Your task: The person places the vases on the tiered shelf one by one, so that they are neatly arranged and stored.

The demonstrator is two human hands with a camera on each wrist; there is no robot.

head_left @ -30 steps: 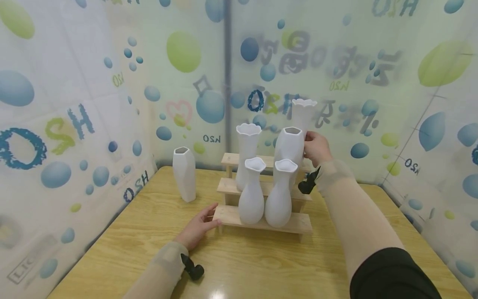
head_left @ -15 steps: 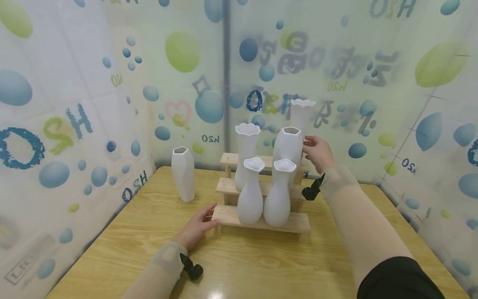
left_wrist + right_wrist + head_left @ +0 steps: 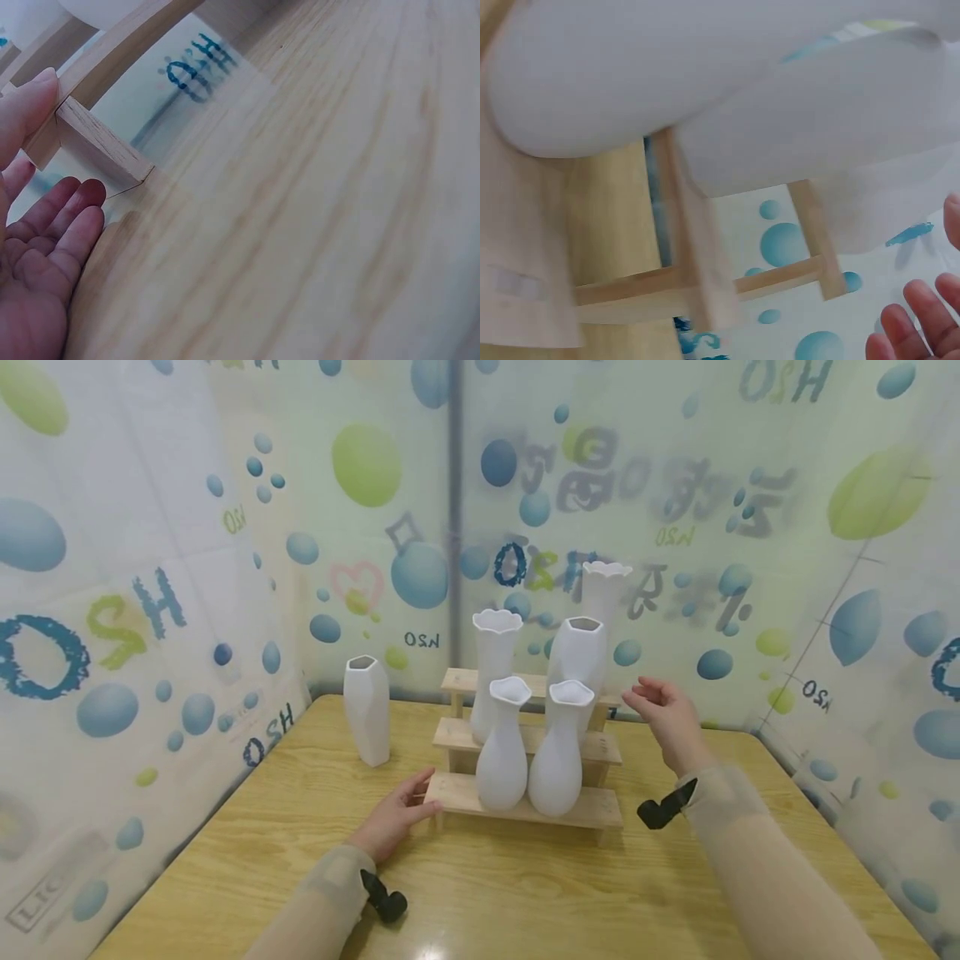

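Observation:
A three-tier wooden stand (image 3: 457,789) holds white vases. Two round-bellied vases (image 3: 502,764) occupy its bottom step. Behind them rise a scalloped-rim vase (image 3: 497,647) and a faceted vase (image 3: 581,647); another tall scalloped vase (image 3: 609,589) stands at the back right, partly hidden. My left hand (image 3: 393,822) rests against the left end of the bottom step. In the left wrist view its thumb (image 3: 34,105) touches the board's edge, with the other fingers loosely bent beside the leg. To the right of the stand, my right hand (image 3: 667,718) hovers with nothing in it, fingers relaxed and apart from the vases.
A separate faceted white vase (image 3: 367,714) stands on the wooden table (image 3: 510,902), left of the stand. Printed curtains (image 3: 360,560) close off the back and both sides. A black wrist mount (image 3: 663,810) sits on my right wrist.
My right hand has come away from the tall back-right scalloped vase, moving down and to the right. That vase stays in place. My left hand keeps its spot at the stand.

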